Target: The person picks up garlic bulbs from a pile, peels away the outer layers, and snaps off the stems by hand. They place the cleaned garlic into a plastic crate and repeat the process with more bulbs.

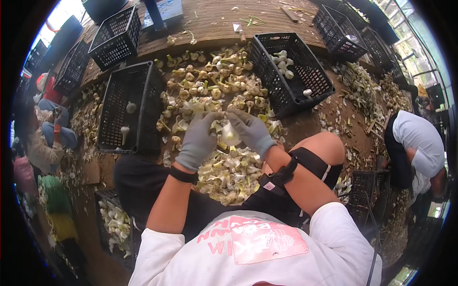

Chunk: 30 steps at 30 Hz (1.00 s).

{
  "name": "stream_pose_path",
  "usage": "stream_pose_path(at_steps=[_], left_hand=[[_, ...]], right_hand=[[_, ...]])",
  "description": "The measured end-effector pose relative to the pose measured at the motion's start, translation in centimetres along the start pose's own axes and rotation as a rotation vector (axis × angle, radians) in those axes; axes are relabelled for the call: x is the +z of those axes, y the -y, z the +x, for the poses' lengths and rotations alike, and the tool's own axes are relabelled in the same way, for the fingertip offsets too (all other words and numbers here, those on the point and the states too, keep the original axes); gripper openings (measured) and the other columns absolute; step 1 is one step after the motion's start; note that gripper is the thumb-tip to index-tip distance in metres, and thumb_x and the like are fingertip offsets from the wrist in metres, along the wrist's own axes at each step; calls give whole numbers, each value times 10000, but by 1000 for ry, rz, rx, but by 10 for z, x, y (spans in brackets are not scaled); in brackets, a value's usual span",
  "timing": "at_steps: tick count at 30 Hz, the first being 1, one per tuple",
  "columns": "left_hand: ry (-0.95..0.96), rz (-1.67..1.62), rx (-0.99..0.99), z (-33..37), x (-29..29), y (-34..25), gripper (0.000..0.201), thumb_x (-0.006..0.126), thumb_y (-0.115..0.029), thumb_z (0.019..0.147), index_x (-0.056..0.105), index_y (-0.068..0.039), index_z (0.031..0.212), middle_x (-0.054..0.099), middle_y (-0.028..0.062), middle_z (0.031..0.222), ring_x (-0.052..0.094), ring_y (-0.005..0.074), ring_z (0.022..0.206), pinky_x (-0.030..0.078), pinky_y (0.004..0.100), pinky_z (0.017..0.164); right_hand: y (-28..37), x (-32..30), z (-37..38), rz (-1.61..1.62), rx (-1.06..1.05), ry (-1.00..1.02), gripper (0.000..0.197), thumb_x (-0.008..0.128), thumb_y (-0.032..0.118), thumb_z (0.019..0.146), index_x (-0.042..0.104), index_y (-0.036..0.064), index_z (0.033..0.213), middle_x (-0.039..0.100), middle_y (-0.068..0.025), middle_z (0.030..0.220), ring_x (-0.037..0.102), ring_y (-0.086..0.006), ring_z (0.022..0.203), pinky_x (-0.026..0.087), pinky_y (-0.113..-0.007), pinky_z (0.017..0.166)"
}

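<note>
Between my two grey-gloved hands is a white garlic bulb (231, 135), held over a heap of loose peeled skins (231, 174) in front of my lap. My left hand (198, 138) is closed at the bulb's left, its fingertips pinched near the bulb's top. From the other side my right hand (252, 131) closes on the same bulb, fingers and thumb together. Just beyond them lies a wide pile of untrimmed garlic bulbs (217, 81) with dry skins and short stalks.
A black crate (155, 109) at left holds a couple of bulbs; another crate (291, 102) at right holds several white ones. A small trowel-like tool (240, 31) lies on the wooden boards (214, 24). People sit at left and right, near heaps of skins (360, 88).
</note>
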<state>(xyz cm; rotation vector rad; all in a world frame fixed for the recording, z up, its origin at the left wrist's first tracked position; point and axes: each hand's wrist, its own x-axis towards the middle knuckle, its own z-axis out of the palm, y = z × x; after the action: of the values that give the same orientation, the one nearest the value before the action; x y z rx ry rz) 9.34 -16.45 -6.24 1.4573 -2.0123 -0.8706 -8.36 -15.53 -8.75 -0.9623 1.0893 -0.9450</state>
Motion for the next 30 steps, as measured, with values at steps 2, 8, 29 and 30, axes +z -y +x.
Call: stream_pose_path(at_steps=[2, 8, 29, 30], left_hand=[[4, -84, 260, -3, -12, -18, 401, 618, 75, 723, 592, -57, 1101, 588, 119, 986, 582, 272, 940, 470, 323, 824], [-67, -117, 232, -5, 3, -9, 255, 667, 40, 791, 637, -43, 1031, 633, 73, 918, 623, 186, 858, 499, 273, 783], [-583, -132, 417, 0, -13, -20, 133, 745, -26, 714, 639, -63, 786, 649, 72, 793, 636, 235, 722, 506, 318, 629], [-553, -54, 424, -1, -14, -22, 128, 745, -31, 716, 639, -63, 779, 650, 72, 797, 637, 235, 719, 508, 316, 631]], right_hand=[[0, -6, 6, -175, 35, -198, 522, 556, 477, 907, 587, 67, 1229, 671, -71, 1030, 608, -122, 870, 476, -260, 796], [3, -4, 1, -370, -192, -349, 404, 513, 287, 952, 513, 104, 1311, 668, -82, 1015, 635, -143, 779, 498, -272, 698], [36, -7, -10, -503, -172, -125, 337, 637, 340, 797, 596, 21, 899, 632, -133, 740, 618, -225, 651, 485, -326, 636], [38, -6, -13, -535, -224, -134, 306, 623, 321, 799, 594, 25, 867, 624, -138, 721, 617, -239, 646, 480, -340, 624]])
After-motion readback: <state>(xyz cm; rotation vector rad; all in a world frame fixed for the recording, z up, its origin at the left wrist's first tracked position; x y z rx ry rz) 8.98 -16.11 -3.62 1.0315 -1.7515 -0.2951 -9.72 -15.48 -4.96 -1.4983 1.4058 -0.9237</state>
